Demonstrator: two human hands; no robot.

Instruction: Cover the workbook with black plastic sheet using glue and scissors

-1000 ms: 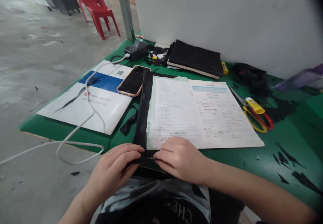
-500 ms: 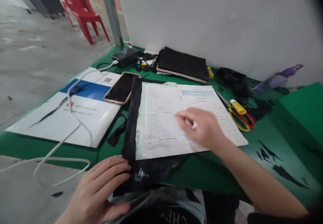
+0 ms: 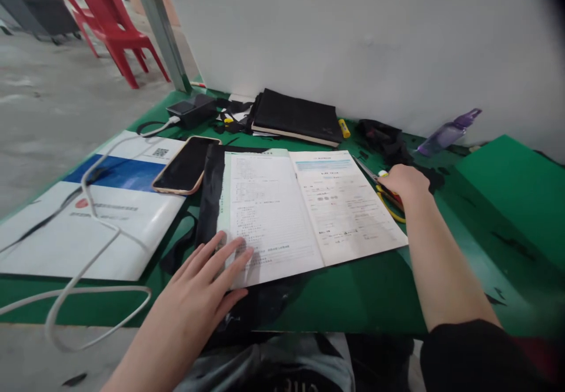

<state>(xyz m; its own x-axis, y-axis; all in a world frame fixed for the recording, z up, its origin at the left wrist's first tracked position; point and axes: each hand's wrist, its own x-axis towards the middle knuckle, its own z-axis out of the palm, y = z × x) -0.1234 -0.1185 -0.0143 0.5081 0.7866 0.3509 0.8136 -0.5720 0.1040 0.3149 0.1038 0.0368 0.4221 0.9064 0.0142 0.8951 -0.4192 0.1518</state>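
An open printed workbook (image 3: 273,215) lies on a black sheet (image 3: 209,186), whose edge shows along the left and below. My left hand (image 3: 212,274) rests with spread fingers on the lower left of the left page. At the right of the workbook, my right hand (image 3: 405,183) is curled down over a glue stick (image 3: 383,173); only its white end shows, and my fingers are mostly hidden. Beneath and beside that hand are scissors (image 3: 392,206) with yellow and red handles, their blades pointing toward the page's top right corner.
Left of the workbook are a phone (image 3: 188,165), a white and blue folder (image 3: 106,221) and a white cable (image 3: 83,262). Farther back lie a black-covered book (image 3: 295,115), a yellow tube (image 3: 344,128), black scraps (image 3: 382,139) and a purple bottle (image 3: 448,135). A green board (image 3: 521,192) is at right.
My right hand has moved from above the pages rightward to the glue stick and scissors. My left hand has shifted from the black sheet onto the left page. The view has turned slightly right.
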